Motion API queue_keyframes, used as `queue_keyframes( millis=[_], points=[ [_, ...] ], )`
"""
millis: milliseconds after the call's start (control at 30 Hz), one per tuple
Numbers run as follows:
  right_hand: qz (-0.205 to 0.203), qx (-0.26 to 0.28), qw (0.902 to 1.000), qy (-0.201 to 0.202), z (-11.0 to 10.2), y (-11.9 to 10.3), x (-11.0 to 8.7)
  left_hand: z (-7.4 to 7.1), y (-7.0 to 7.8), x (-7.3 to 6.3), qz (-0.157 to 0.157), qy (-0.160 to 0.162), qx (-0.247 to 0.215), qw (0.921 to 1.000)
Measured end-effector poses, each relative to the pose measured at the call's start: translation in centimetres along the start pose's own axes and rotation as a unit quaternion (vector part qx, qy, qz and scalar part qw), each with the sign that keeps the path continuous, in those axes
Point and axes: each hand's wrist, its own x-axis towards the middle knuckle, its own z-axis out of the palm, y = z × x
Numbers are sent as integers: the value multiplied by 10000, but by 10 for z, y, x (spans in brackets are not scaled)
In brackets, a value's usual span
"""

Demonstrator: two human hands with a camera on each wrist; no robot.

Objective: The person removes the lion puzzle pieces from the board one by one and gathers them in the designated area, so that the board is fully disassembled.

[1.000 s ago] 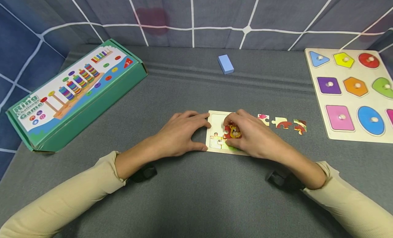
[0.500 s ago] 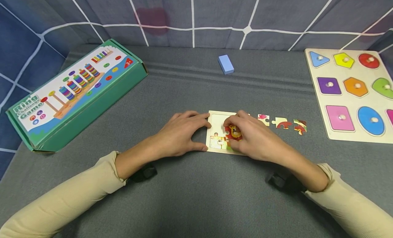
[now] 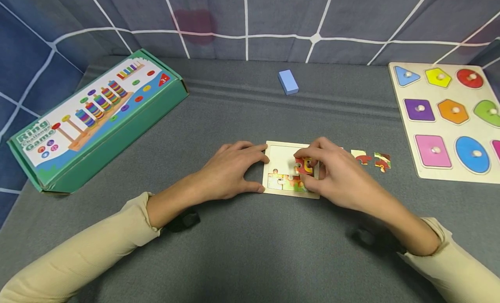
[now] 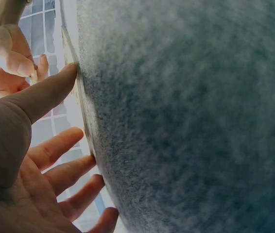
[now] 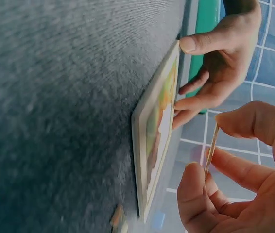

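Note:
A pale wooden puzzle tray [image 3: 282, 157] lies flat on the grey cloth, with joined jigsaw pieces [image 3: 275, 181] along its near row and bare wood above them. My left hand [image 3: 238, 170] has thumb and fingers spread, their tips resting at the tray's left edge. Over the tray's right half, my right hand [image 3: 337, 176] pinches a red and yellow puzzle piece [image 3: 302, 166] printed with an animal face. In the right wrist view that piece [image 5: 211, 149] appears edge-on between thumb and fingers, raised above the tray [image 5: 140, 160].
Right of the tray lie loose puzzle pieces [image 3: 383, 162], one mostly hidden behind my right hand. A knobbed shape board [image 3: 398, 114] is at the right. At the back stands a blue block [image 3: 288, 82]. A green game box [image 3: 129, 140] occupies the left side.
My right hand has moved slightly rightward with the pinched puzzle piece, uncovering more of the near-row pieces and covering the nearest loose piece. My left hand stays at the tray's edge.

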Motion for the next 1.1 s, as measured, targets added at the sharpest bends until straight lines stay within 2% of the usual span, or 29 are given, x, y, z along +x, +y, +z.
queue_keyframes(
  millis=[167,300,500,767,933,1100],
  points=[
    [-37,142,9997,217,-9,4,-12,0,2,1,5,-18,35,10000],
    [-66,57,9991,404,-13,10,-20,0,2,1,-12,-11,36,10000],
    [124,43,9992,369,-17,21,-30,0,2,1,-5,1,44,10000],
    [274,-150,9980,544,-22,35,-44,1,2,0,-15,-14,64,10000],
    [253,-207,9978,582,-24,43,-52,0,2,0,-1,-18,55,10000],
    [290,-484,9970,525,-26,49,-57,0,1,0,-21,-22,54,10000]
  ],
)
